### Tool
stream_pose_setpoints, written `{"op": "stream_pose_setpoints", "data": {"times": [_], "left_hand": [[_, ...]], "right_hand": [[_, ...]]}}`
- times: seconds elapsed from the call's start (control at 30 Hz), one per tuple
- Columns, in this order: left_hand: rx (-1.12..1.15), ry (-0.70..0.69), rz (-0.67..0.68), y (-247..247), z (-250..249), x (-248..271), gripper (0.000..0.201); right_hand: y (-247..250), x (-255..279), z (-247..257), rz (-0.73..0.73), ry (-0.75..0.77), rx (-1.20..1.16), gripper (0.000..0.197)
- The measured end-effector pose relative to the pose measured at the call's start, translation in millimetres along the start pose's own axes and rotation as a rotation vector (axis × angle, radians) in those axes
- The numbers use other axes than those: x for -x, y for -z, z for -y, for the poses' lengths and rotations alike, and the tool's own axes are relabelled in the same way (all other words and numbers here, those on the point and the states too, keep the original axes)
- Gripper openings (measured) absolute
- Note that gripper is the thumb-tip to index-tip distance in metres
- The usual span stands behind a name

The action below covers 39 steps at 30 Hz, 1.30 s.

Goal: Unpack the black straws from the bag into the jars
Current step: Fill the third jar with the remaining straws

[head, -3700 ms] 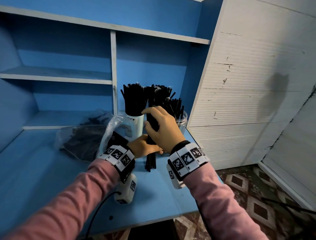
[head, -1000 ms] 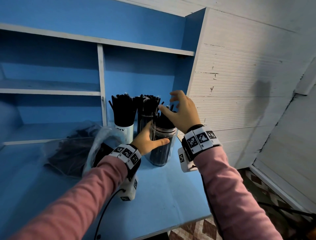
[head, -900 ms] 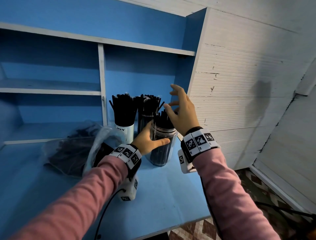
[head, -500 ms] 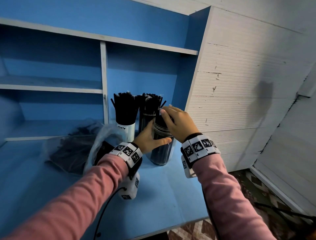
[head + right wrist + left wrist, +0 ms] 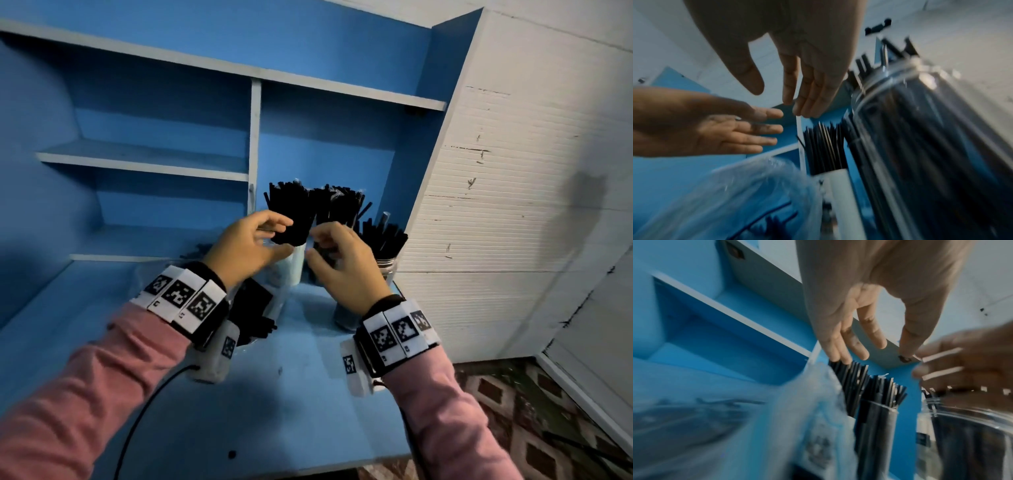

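Note:
Three containers of black straws stand at the back of the blue table (image 5: 291, 394): a white cup (image 5: 295, 265) with its straws (image 5: 289, 209), a middle jar with its own bundle (image 5: 339, 205), and a clear jar (image 5: 386, 269) on the right. My left hand (image 5: 277, 236) hovers open at the white cup's straw tips (image 5: 851, 369), holding nothing. My right hand (image 5: 318, 245) is beside it in front of the middle jar, fingers straight (image 5: 803, 105) and empty. The clear plastic bag (image 5: 255, 305) with more black straws lies behind my left wrist.
Blue shelves (image 5: 144, 161) and a vertical divider (image 5: 255, 144) rise behind the jars. A white ribbed panel (image 5: 513, 222) closes the right side. The table's front edge (image 5: 308, 469) drops to a tiled floor (image 5: 513, 411). A black cable (image 5: 144, 418) hangs from my left wrist.
My left hand has let go of the clear jar and my right hand has lifted off its straws. Both hands moved up and left toward the white cup.

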State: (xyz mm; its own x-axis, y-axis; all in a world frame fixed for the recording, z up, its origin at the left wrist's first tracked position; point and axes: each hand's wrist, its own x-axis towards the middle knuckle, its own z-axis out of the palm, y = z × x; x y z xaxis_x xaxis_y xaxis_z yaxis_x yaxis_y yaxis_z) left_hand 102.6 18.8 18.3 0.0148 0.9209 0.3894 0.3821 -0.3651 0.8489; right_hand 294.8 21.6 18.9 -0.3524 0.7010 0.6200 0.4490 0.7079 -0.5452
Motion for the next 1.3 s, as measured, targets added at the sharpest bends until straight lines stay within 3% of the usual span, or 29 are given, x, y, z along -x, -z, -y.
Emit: {"op": "stream_pose_setpoints", "data": {"times": [0.17, 0.33, 0.4, 0.5, 0.6, 0.8, 0.93, 1.3], "left_hand": [[-0.165, 0.062, -0.022, 22.1, 25.0, 23.0, 0.038], [-0.149, 0.067, 0.036, 27.8, 37.2, 34.9, 0.046], [-0.122, 0.063, 0.036, 29.1, 46.5, 35.0, 0.056], [-0.058, 0.128, 0.029, 29.0, 54.1, 33.7, 0.053], [-0.008, 0.188, 0.005, 26.8, 53.9, 31.9, 0.052], [0.041, 0.16, -0.044, 35.0, 51.6, 28.7, 0.048], [0.059, 0.146, -0.055, 43.3, 47.9, 28.4, 0.047], [0.085, 0.055, -0.034, 40.0, 43.8, 34.1, 0.045]], "right_hand": [[-56.4, 0.3, -17.6, 0.436, -0.173, 0.098, 0.031], [-96.0, -11.9, -16.7, 0.611, -0.247, 0.206, 0.03], [-103.8, -16.8, -10.8, 0.693, -0.22, 0.254, 0.038], [-113.3, -20.3, -6.3, 0.78, -0.173, 0.348, 0.056], [-127.4, -19.0, -5.7, 0.793, -0.127, 0.432, 0.059], [-133.6, -15.0, -5.8, 0.742, -0.032, 0.413, 0.044], [-130.3, -15.6, -10.9, 0.739, 0.012, 0.383, 0.045], [-126.4, -16.4, -9.5, 0.622, 0.005, 0.302, 0.034]]}}
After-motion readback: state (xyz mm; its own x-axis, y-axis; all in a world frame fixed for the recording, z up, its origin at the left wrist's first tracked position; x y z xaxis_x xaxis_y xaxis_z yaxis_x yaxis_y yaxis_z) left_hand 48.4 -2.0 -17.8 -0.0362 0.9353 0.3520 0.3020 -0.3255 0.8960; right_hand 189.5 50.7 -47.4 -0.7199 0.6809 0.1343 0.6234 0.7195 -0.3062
